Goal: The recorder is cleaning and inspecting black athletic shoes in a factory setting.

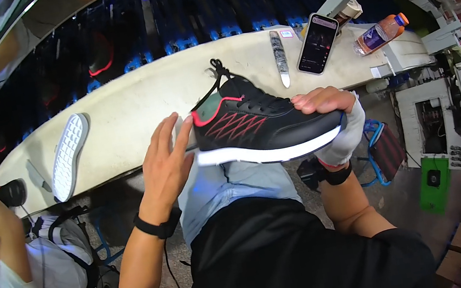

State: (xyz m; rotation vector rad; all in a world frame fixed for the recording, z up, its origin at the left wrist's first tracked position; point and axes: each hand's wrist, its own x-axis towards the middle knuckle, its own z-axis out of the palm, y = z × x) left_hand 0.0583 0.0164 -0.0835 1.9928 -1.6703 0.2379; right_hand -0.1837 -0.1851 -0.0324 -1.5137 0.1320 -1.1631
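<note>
Holding a black sneaker (pixel 261 123) w/ red zigzag stitching, red collar trim and a white midsole, the right hand (pixel 325 101) had its fingers curled over the toe end, thumb side under the sole; a pale cloth or glove (pixel 344 139) was bunched below the palm. Shoe sat roughly level, in the air just above the person's lap, near edge of the workbench (pixel 137 105), toe pointing right, heel left, black laces trailing up toward the far side. Left hand (pixel 168 155) was spread open, fingers straight, flat beside the heel end; fingertips at or just short of the heel collar, gripping nothing. Can't tell if they actually touched it. Both wrists wore black bands.

On the pale bench, far left: a loose white outsole (pixel 69 157) lying tread-up, well apart from the shoe. Far right of centre: a slim knife-like tool (pixel 280 58) w/ patterned handle, and just right of it a smartphone (pixel 317 43), screen lit. Further right, a plastic bottle (pixel 381 34) w/ orange cap lay on its side. Behind the bench ran a dark conveyor (pixel 188 9) w/ blue-lit edges. Another person sat low at left, white shirt (pixel 27 285), forearm raised.
</note>
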